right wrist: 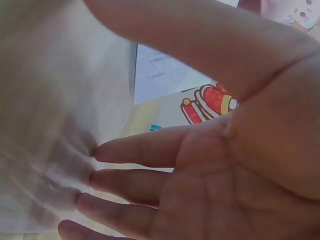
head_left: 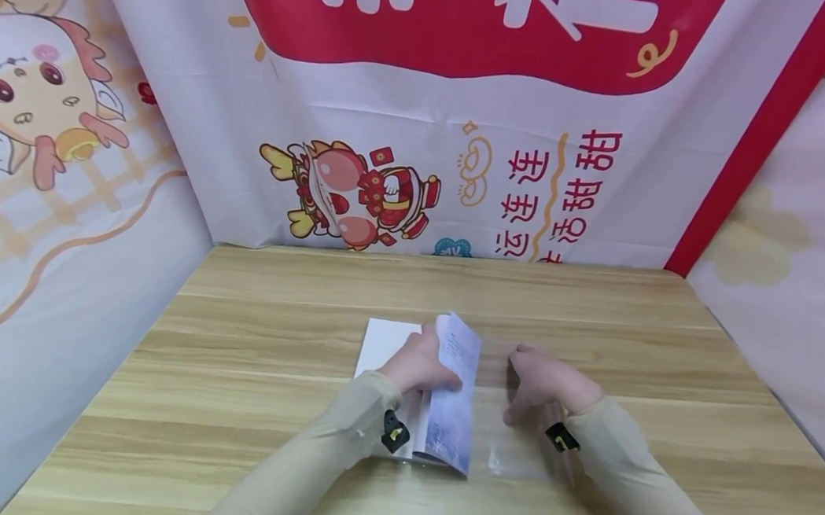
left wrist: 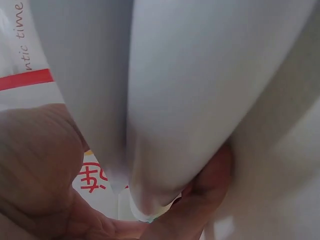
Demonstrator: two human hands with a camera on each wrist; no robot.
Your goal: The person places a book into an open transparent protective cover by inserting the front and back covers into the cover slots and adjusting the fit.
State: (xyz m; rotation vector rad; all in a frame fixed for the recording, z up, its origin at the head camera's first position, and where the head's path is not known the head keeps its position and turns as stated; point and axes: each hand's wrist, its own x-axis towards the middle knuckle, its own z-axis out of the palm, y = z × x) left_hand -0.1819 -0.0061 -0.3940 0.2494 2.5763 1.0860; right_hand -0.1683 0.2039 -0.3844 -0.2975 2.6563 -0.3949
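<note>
Pinching the bluish cover [head_left: 456, 416] of the book [head_left: 382, 343], long axis running up the frame at lower centre, your left hand [head_left: 421, 361] is nearer, while your right hand [head_left: 546, 381], to the book's right, touches clear film [right wrist: 50, 100] with straightened fingers, contact only the right wrist view makes plain.

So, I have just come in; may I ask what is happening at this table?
A person is handling a thin booklet on a wooden table, together with a clear plastic sheet. The left hand grips the booklet, which shows a white page on the left and a bluish printed leaf on the right. The right hand is apart from the booklet, touching the clear sheet beside it with nearly straight fingers.
</note>
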